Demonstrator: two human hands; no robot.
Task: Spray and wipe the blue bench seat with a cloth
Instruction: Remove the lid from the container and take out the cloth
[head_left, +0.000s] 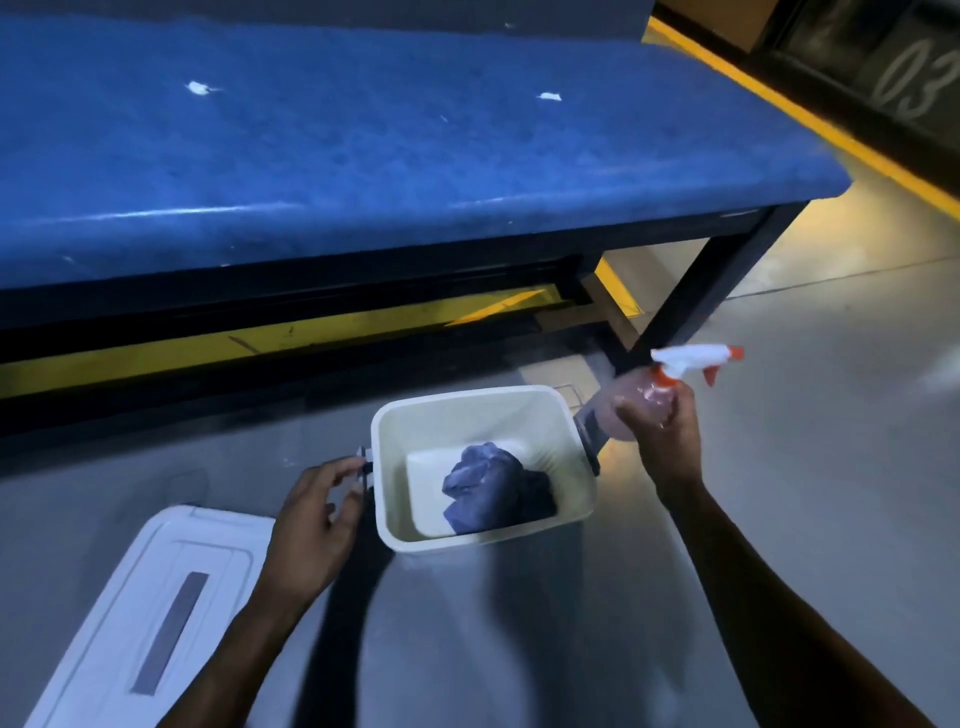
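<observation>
Right hand (662, 431): clasped around the neck and shoulder of the spray bottle (644, 402), lifted just beside the bin's right rim, nozzle aimed right, away from the seat.
Left hand (311, 519): fingers loosely curled at the dark latch (366, 465) on the bin's left side; whether it pinches the latch or only touches it, I cannot tell.
Bin (387, 499): white plastic storage bin, open, standing on the floor (779, 467) in front of the bench.
Cloth (491, 486): crumpled blue cloth lying at the bottom of the bin, untouched.
Lid (150, 618): white, lying flat on the floor to the left, apart from the bin.
Blue bench seat (363, 140): padded top beyond the bin, with small white specks near its middle and right.
Step in hand: gathering supplies; bottle is out, cloth is not.
Next move: probably the left hand reaches into the bin for the cloth, while the right turns the nozzle toward the seat and squeezes the trigger.
</observation>
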